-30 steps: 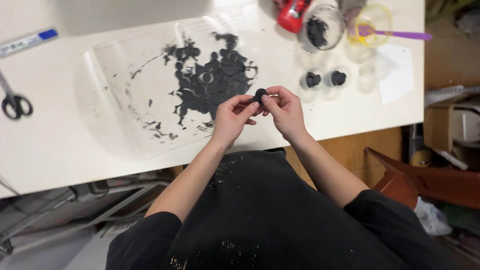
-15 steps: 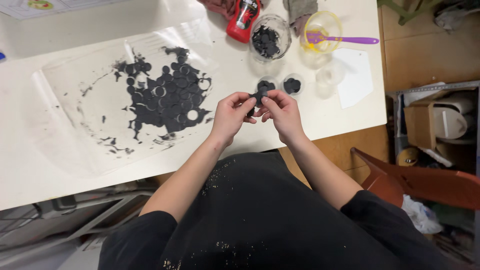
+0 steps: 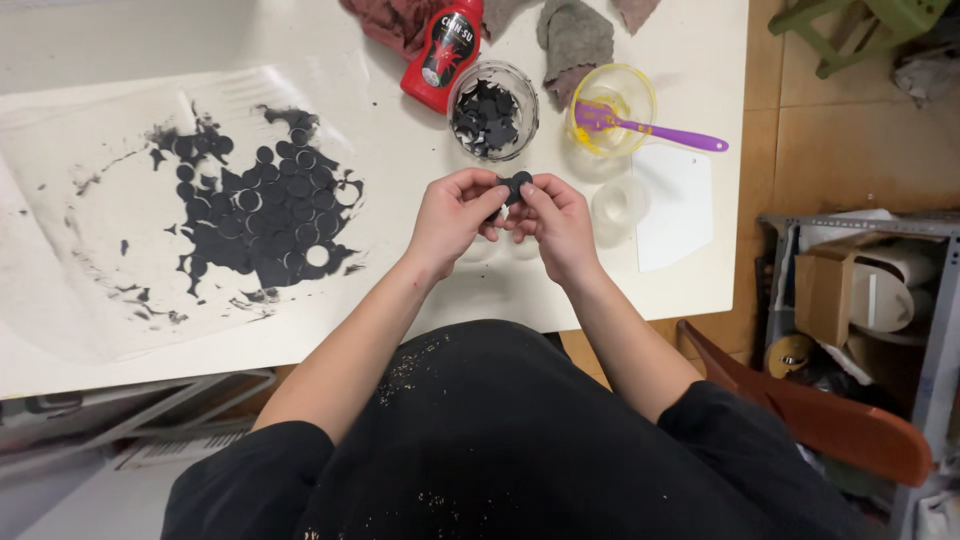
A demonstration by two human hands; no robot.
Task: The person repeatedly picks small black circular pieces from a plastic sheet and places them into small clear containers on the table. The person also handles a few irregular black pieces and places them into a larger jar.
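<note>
Both hands meet above the near edge of the white worktop (image 3: 640, 290), pinching one small black round disc (image 3: 516, 185) between them. The left hand (image 3: 452, 215) has its fingers narrowed on the disc's left side; the right hand (image 3: 556, 222) closes its fingers on the right side, thumb tip on the face. The disc is held in the air, just near of the clear glass jar of black discs (image 3: 492, 110).

To the left lies a clear plastic sheet (image 3: 120, 250) carrying a thin black layer punched with round holes (image 3: 262, 212). Far of the jar stand a red squeeze bottle (image 3: 443, 55) and crumpled rags (image 3: 572, 38); to the right is a yellow bowl (image 3: 612, 108) with a purple spatula (image 3: 650, 128).

The disc looks thin and brittle, so a hard squeeze or twist could crack it or crumble it into specks like those already on the black apron (image 3: 480, 430). A loosened pinch would likely drop it into the lap or onto the floor.
</note>
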